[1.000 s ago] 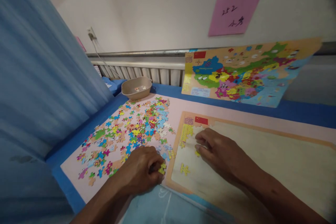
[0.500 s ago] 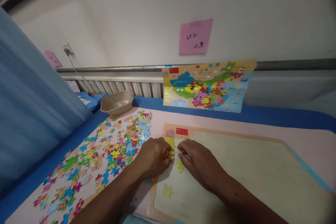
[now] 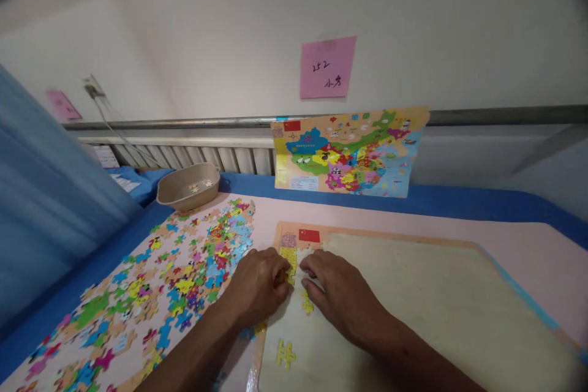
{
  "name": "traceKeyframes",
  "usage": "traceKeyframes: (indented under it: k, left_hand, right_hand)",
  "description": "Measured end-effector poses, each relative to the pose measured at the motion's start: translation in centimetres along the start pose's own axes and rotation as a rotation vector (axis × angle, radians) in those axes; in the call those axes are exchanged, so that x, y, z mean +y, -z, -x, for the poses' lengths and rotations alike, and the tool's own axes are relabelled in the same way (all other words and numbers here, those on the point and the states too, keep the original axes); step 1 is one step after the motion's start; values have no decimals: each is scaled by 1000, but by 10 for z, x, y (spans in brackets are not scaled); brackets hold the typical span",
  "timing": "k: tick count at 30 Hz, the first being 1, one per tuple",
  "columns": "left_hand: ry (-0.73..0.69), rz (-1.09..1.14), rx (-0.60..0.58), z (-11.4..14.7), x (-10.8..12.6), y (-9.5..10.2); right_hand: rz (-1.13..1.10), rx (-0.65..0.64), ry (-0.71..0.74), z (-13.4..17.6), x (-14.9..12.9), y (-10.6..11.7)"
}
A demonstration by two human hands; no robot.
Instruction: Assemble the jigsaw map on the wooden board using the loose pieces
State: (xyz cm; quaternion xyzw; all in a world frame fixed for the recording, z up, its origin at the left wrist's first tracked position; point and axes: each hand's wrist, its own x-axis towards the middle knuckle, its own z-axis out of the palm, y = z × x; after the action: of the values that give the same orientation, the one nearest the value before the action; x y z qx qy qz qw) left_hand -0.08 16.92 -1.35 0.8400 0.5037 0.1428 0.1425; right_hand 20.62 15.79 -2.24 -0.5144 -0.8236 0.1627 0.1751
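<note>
Pink sheet (image 3: pixel 519 257) below, my left hand (image 3: pixel 260 285) has reached the yellow strip (image 3: pixel 288 255) — work gathers there, beside my right hand (image 3: pixel 342 291). Both grips look narrow; contents I can't tell.

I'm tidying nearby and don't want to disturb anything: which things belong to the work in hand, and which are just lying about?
Seem part of it:
puzzle board
loose pieces
map, standing behind, likely a guide
bowl, with a few pieces inside

Seem just around:
pink notes on the wall
plug
curtain
</note>
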Motion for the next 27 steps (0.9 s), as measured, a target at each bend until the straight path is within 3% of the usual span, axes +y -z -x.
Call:
traceKeyframes:
  k: [27]
  left_hand:
    - [24, 20, -34, -2, 0, 3]
  right_hand:
    - [30, -66, 40, -1, -4, 6]
